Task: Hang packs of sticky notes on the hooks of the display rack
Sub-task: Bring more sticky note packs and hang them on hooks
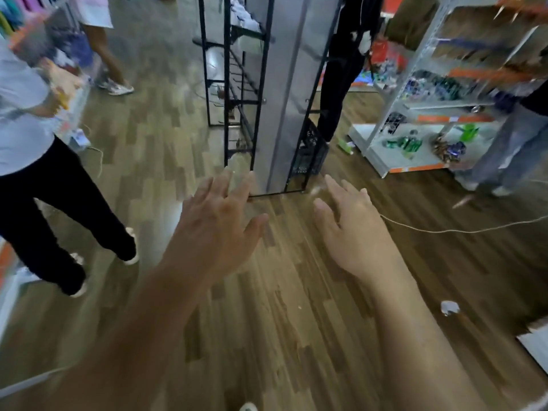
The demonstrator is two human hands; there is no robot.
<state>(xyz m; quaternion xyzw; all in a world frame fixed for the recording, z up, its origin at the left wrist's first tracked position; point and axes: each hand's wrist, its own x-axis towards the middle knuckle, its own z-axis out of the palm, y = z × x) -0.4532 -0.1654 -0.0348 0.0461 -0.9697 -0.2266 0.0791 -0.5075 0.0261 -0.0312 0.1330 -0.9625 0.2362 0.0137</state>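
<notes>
- Two hands reach forward over the wooden floor [281,321], palms down, with nothing in either of them.
- Left hand [219,215]: fingers straight and fanned apart, thumb out to the side. Its fingertips overlap the bottom corner of the display rack in the view, but whether they touch it cannot be told.
- Right hand [353,223]: fingers relaxed and slightly spread, just right of the rack's base and apart from the left hand.
- Display rack [226,84]: a tall black wire frame straight ahead, standing upright on the floor against a grey panel [284,99]. Rows of hooks [241,75] stick out from its left side, and most of them look bare.
- Sticky-note packs: none can be picked out. The frame is blurred, and the pale items near the rack's top are too smeared to name.
- Black crate [311,152] sits at the foot of the panel on the right.
- White shelving unit [374,161] to the right carries green and mixed goods. A person in jeans [510,149] stands beside it.
- White cable [444,231] trails across the floor right of the hands, and a crumpled white scrap [449,307] lies nearer.
- Person in black trousers [44,203] stands at the left, holding something yellow.
</notes>
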